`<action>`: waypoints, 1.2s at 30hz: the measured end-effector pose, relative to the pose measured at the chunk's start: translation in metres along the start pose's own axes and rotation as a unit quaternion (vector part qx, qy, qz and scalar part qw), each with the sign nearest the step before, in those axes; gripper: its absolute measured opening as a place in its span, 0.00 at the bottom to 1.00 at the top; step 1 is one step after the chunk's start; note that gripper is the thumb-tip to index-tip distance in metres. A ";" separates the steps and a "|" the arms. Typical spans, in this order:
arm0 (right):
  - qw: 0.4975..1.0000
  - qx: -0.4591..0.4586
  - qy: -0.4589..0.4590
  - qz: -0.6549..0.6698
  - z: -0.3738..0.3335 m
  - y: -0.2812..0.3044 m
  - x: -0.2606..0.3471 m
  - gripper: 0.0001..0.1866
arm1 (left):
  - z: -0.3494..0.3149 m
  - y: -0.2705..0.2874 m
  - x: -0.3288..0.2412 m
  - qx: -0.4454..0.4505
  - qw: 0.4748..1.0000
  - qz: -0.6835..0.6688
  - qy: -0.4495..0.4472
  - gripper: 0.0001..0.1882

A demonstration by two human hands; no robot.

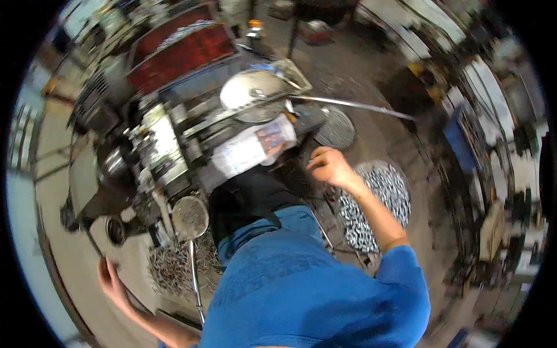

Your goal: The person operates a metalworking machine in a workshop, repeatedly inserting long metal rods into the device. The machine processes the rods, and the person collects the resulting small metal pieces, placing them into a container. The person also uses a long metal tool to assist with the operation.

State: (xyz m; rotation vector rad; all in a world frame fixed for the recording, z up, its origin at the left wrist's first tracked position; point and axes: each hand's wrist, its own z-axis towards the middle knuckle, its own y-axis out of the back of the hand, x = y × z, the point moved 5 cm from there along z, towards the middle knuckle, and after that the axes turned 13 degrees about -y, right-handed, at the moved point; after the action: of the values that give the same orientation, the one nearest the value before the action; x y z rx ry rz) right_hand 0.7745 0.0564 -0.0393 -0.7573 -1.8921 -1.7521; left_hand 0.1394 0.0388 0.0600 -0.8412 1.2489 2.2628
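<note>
My left hand [114, 286] is at the lower left, beside a thin dark rod [93, 241] that runs down from the machine [165, 145]. Its fingers look stretched and slightly apart, and blur hides whether they touch the rod. Right of centre, my right hand [332, 167] is raised with its fingers curled together; a small dark thing seems to show at the fingertips, too small to name. Below that hand and forearm, a round container of shiny metal pieces [377, 200] stands on the floor. Printed papers [253, 148] lie on the machine bed in front of me.
A red tray [184, 55] with metal pieces stands behind the machine, near a round pale disc [249, 90]. A long metal bar [360, 106] juts right. A ridged round lid [335, 127] lies beyond my right hand. Metal scraps [174, 269] heap at lower left. Cluttered shelves [487, 98] line the right.
</note>
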 end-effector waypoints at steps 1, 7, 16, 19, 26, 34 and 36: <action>0.995 -0.006 0.078 0.067 0.012 -0.011 0.040 0.16 | 0.009 -0.031 -0.026 0.013 0.996 -0.089 -0.005 0.20; 0.892 0.086 0.389 0.214 0.033 -0.059 0.250 0.17 | -0.016 -0.186 -0.156 0.363 0.822 -0.438 0.009 0.20; 0.887 0.021 0.437 0.145 0.031 -0.095 0.280 0.15 | -0.032 -0.199 -0.126 0.307 0.852 -0.422 0.036 0.21; 0.881 0.031 0.463 0.089 0.034 -0.100 0.283 0.16 | -0.019 -0.187 -0.135 0.308 0.898 -0.310 -0.040 0.23; 0.857 0.081 0.509 0.032 0.049 -0.103 0.304 0.13 | 0.001 -0.174 -0.127 0.309 0.925 -0.196 -0.101 0.24; 0.852 0.018 0.476 -0.217 0.156 -0.143 0.376 0.16 | 0.023 -0.016 -0.030 0.078 0.996 -0.043 0.014 0.19; 0.832 0.009 0.425 -0.356 0.192 -0.167 0.387 0.15 | 0.013 0.025 0.008 0.056 0.993 0.099 0.031 0.19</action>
State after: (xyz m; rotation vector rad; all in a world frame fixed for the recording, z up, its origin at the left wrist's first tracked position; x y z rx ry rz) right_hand 0.3818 0.2759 0.0729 0.7820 -1.5701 -1.9537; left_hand 0.1140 0.0381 0.0750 -0.7823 1.5335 2.3062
